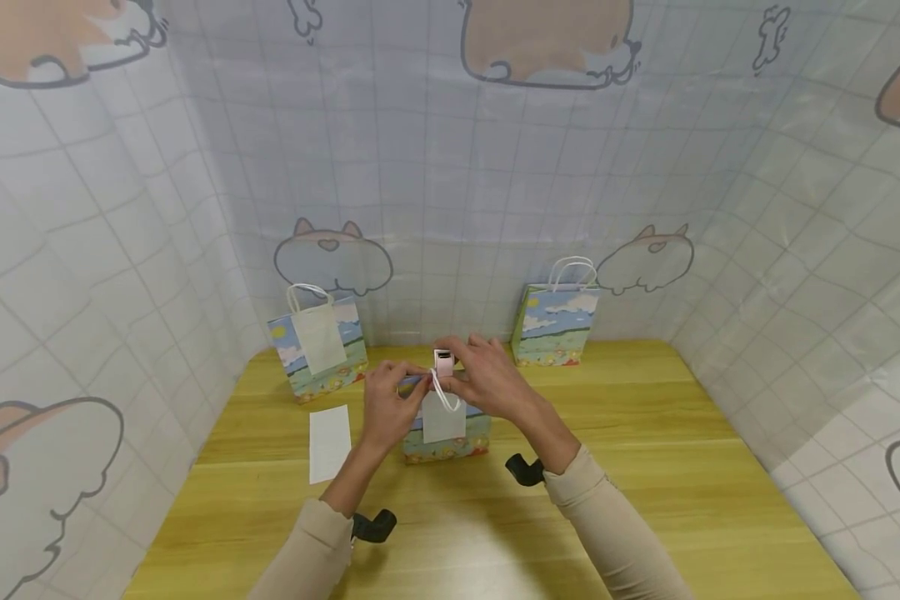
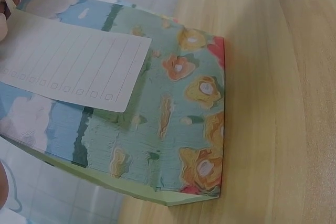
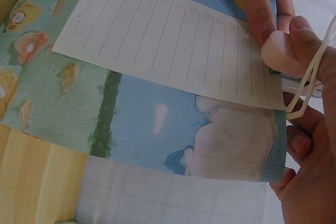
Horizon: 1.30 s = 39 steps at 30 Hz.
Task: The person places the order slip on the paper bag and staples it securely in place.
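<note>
A paper gift bag [image 1: 474, 432] printed with a meadow and sky stands upright on the table before me. Over its front hangs a lined paper sheet [image 1: 444, 422], its upper end at the bag's top edge. My left hand [image 1: 390, 404] pinches that edge together with the sheet. With my right hand [image 1: 491, 379] I grip a small pink-white stapler [image 1: 443, 361] at the bag's rim, thumb on its rounded end in the right wrist view. White cord handles [image 3: 313, 72] droop beside the thumb. The stapler's jaws are mostly hidden by fingers.
At the back left stands a similar bag [image 1: 352, 329] with a sheet [image 1: 320, 342] on its front. Another bag [image 1: 558, 321] at the back right shows no sheet. A loose white sheet [image 1: 330, 444] lies on the wooden table [image 1: 645, 450], left of my left hand.
</note>
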Motion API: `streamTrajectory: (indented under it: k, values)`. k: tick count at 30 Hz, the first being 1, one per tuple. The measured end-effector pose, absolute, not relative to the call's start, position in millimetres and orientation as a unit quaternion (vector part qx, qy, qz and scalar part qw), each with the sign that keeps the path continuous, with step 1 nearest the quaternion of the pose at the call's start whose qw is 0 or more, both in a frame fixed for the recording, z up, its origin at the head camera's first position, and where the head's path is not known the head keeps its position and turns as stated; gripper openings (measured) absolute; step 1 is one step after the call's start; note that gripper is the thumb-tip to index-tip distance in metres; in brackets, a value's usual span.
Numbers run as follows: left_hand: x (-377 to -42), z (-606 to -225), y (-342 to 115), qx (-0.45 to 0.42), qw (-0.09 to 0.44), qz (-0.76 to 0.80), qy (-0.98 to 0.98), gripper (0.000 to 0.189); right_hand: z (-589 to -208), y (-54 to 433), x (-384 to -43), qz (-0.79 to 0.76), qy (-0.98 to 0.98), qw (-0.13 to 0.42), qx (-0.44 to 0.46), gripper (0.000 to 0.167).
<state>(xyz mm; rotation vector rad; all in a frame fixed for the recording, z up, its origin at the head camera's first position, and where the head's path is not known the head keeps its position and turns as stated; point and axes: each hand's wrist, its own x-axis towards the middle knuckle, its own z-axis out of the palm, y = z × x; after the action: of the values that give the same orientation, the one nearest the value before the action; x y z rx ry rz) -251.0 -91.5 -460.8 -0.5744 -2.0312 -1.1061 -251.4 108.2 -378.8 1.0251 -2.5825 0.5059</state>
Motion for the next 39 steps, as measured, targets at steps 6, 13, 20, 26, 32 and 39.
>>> streamTrajectory:
  k: [6, 13, 20, 26, 32, 39]
  values:
    - [-252.0, -461.9, -91.2, -0.228, 0.375, -0.432, -0.788, 0.009, -379.8, 110.4, -251.5, 0.169, -0.909, 0.153, 0.35, 0.052]
    - [-251.3, -460.3, -90.5, -0.219, 0.366, -0.443, -0.789, 0.009, -379.6, 110.2, -251.4, 0.173, -0.909, 0.154, 0.347, 0.053]
    - [-249.6, -458.0, -93.0, -0.226, 0.346, -0.444, -0.795, 0.015, -380.5, 109.7, -250.2, 0.17, -0.909, 0.159, 0.345, 0.053]
    - [-252.2, -454.6, -97.8, -0.261, 0.313, -0.429, -0.806, 0.04, -380.8, 110.4, -248.7, 0.173, -0.908, 0.164, 0.345, 0.053]
    - [-250.5, -445.1, -96.9, -0.278, 0.27, -0.405, -0.828, 0.042, -380.9, 112.1, -249.0, 0.172, -0.908, 0.173, 0.34, 0.052]
    - [-248.8, -442.0, -95.8, -0.286, 0.278, -0.401, -0.825, 0.042, -380.6, 114.3, -249.3, 0.18, -0.908, 0.171, 0.338, 0.052]
